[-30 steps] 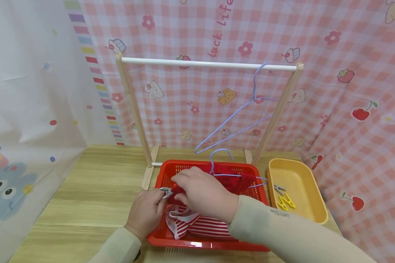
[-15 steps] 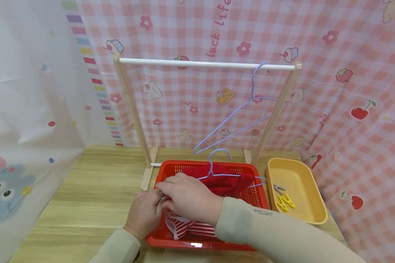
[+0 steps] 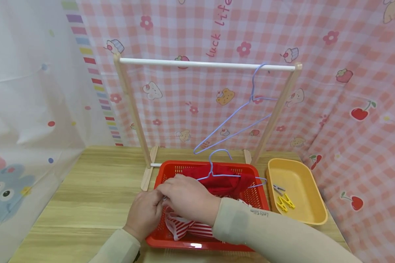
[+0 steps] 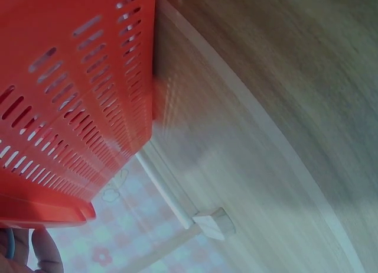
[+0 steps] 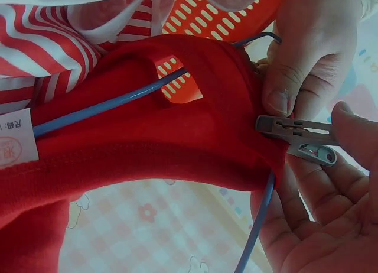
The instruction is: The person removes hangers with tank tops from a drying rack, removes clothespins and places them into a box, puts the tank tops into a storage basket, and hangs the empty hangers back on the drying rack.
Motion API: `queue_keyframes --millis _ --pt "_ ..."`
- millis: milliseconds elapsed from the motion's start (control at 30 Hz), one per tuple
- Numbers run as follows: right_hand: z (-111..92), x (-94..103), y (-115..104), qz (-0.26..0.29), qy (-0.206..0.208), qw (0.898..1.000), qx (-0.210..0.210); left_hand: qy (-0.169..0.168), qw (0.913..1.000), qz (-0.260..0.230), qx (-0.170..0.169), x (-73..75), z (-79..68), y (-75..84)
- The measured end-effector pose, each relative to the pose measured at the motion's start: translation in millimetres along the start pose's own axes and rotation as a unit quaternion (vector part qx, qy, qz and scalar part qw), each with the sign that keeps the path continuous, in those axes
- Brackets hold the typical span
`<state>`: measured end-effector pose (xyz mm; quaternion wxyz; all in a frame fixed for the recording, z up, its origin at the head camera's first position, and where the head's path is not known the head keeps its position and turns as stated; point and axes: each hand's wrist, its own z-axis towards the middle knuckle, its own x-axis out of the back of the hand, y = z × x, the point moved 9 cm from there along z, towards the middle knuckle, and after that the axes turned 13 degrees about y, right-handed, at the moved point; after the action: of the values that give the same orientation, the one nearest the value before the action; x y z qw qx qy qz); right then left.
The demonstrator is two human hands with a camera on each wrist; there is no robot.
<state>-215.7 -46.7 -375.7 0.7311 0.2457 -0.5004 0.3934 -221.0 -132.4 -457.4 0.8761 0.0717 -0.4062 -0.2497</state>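
Note:
In the right wrist view my right hand (image 5: 331,220) holds a grey metal clothespin (image 5: 295,131), its jaws at the edge of a red garment (image 5: 153,113). A blue wire hanger (image 5: 112,107) passes through that garment. My left hand (image 5: 316,54) pinches the garment and hanger end just beside the clothespin, thumb on the cloth. From the head, the left hand (image 3: 143,213) and right hand (image 3: 191,199) meet at the left side of the red basket (image 3: 181,244), hiding the clothespin. The hanger's hook (image 3: 220,150) stands up over the basket. Some left fingers (image 4: 46,249) show beneath the basket rim.
Red-and-white striped clothing (image 3: 197,229) lies in the basket. Behind stands a wooden rack with a white rail (image 3: 197,64), bearing another blue hanger (image 3: 230,118). To the right, a yellow tray (image 3: 303,182) holds yellow clothespins (image 3: 286,201) and a grey one (image 3: 278,189).
My right hand has moved left against the left hand and now covers the grey clothespin, which showed between the hands a second ago. The left hand has stayed nearly still.

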Motion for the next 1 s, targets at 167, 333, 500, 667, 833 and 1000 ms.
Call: queue_keyframes --millis 167,333,500,667,833,1000 --pt "0.2 -0.4 2.1 -0.012 0.002 1.0 -0.005 0.0 1.0 0.0 0.004 -0.3 0.3 -0.4" --pt "-0.4 -0.9 3.1 -0.014 -0.004 1.0 -0.011 0.001 1.0 0.001 0.006 -0.2 0.6 -0.5" --pt "-1.0 -0.3 3.0 -0.02 -0.005 1.0 -0.011 0.004 1.0 -0.004 0.008 0.7 1.0 -0.1" --pt "-1.4 0.1 2.6 -0.025 -0.007 1.0 -0.008 0.003 0.9999 -0.005 0.009 0.4 1.1 -0.4" --pt "-1.6 0.5 2.4 -0.027 -0.006 1.0 -0.004 -0.005 0.9998 -0.007 0.017 -1.8 0.0 -1.9" --pt "-2.4 1.5 2.8 -0.022 -0.009 1.0 -0.007 -0.002 0.9998 -0.01 0.015 -1.8 -0.1 -1.5"
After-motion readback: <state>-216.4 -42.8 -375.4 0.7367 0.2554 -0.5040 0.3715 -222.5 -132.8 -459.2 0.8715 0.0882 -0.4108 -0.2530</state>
